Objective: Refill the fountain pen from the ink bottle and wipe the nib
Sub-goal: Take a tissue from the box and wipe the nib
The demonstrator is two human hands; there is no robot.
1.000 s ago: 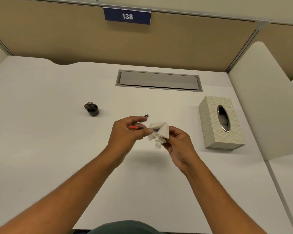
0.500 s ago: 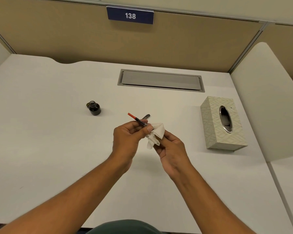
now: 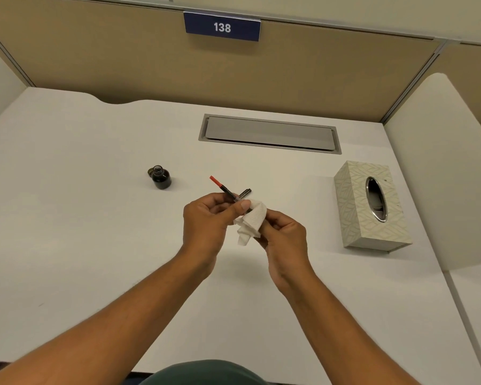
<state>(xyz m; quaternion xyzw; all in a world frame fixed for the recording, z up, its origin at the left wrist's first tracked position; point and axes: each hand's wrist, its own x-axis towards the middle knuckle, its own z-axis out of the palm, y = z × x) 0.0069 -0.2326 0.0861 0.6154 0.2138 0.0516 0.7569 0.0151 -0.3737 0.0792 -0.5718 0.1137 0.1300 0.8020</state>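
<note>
My left hand point(image 3: 208, 220) grips the fountain pen's inner part point(image 3: 225, 188), a thin dark tube with a red end that points up and to the left. Its nib end is buried in a crumpled white tissue point(image 3: 251, 220), which my right hand point(image 3: 282, 234) pinches around it. A dark pen barrel point(image 3: 245, 192) lies on the desk just behind my hands. The open ink bottle point(image 3: 160, 177), dark with ink, stands to the left of the hands, its cap point(image 3: 150, 172) resting beside it.
A patterned tissue box point(image 3: 353, 207) with an oval opening stands at the right. A grey cable hatch point(image 3: 270, 133) is set into the white desk point(image 3: 67, 218) behind. Tan partition walls enclose the back, and a white divider point(image 3: 442, 162) rises at the right.
The pen has swung from nearly level to tilted, its red end now up and to the left. Both hands stay together on pen and tissue.
</note>
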